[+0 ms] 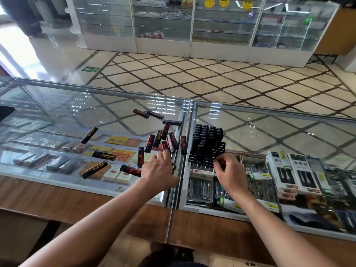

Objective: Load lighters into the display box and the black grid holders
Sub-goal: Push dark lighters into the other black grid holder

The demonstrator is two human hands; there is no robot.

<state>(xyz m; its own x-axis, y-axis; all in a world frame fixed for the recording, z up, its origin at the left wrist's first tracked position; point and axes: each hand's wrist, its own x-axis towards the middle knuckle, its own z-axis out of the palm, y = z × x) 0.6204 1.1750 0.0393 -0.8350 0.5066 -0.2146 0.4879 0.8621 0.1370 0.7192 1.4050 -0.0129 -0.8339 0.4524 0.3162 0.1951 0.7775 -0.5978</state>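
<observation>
Two bare hands work over a glass counter strewn with black lighters printed in red or gold. The left hand reaches forward with its fingers only slightly bent and spread a little; its fingertips meet the near end of one lighter in a dense cluster of lighters lying just left of the metal seam between the two panes. No closed grip shows on this hand. The right hand is curled narrowly, its fingertips drawn together round a small dark item at the near right corner of the black grid holder; whether that item is a lighter is too small to tell.

The holder stands on the right pane, just beside the seam. Its far rows are filled with upright lighters, caps up, while several near cells are open. Loose lighters lie well apart on the left pane: one gold-printed lighter far left, another nearer, a third at an angle, and a red-printed lighter touching the left wrist area. Three more lie beyond the cluster.

Under the glass are cigarette packs on the left and nail clippers and boxed accessories on the right. A wooden ledge borders the near side; a tiled floor and glass cabinets lie beyond.
</observation>
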